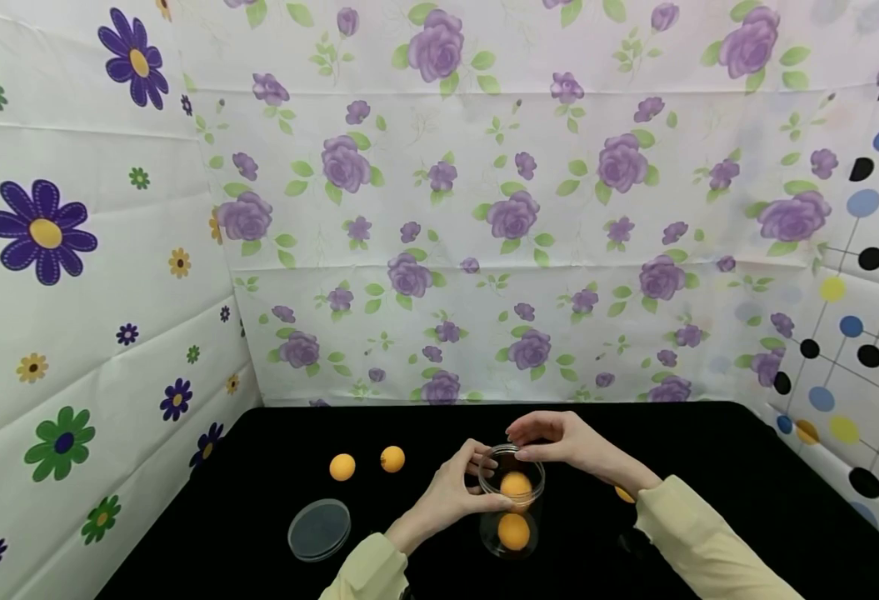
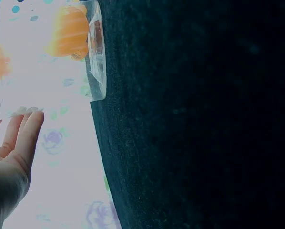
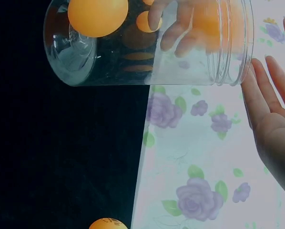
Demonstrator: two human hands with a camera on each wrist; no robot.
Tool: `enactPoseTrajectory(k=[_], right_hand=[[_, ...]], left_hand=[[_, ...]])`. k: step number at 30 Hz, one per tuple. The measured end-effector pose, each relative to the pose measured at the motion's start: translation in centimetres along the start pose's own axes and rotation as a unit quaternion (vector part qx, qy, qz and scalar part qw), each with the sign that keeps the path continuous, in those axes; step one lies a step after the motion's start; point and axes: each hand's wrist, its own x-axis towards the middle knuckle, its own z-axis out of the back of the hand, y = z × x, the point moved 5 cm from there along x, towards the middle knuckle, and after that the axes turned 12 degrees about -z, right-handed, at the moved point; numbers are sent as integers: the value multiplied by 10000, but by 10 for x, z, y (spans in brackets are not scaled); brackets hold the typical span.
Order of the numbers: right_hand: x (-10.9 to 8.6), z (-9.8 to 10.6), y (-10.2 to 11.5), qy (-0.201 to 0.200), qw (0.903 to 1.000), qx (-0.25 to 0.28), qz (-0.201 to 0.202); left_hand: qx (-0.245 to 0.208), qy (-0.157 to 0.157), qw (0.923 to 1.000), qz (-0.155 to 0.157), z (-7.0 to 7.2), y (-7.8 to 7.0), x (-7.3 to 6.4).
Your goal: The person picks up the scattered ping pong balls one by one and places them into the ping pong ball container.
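Observation:
A clear jar [image 1: 488,533] stands upright on the black tabletop. One orange ball [image 1: 514,531] lies at its bottom, and a second orange ball [image 1: 516,486] shows inside higher up, near the mouth. My left hand [image 1: 450,487] holds the jar near its rim, thumb on the near side and fingers round the far side. At the far right edge of the mouth is my right hand [image 1: 570,442], its fingers loosely bent with no ball seen in them. In the right wrist view the right hand's fingers [image 3: 259,90] are extended beside the rim.
Two orange balls, one [image 1: 342,467] left of the other [image 1: 392,458], lie left of the jar. Nearer the front is a round clear lid [image 1: 319,530]. Another orange ball [image 1: 624,495] is partly hidden under the right wrist. Patterned cloth walls [image 1: 469,333] surround the table.

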Motion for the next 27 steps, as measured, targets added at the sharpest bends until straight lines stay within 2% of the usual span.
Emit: enactPoseTrajectory(k=[4,16,27], right_hand=[[0,1,1,-16,10000,-25,36],[-2,2,2,77,9998,86,191],[-9,10,1,-185,9998,-116,-36]], left_hand=[[-33,15,9999,-104,0,0,0],[20,-9,10000,-59,-1,-1,-1],[1,-48,10000,-53,0,-1,0]])
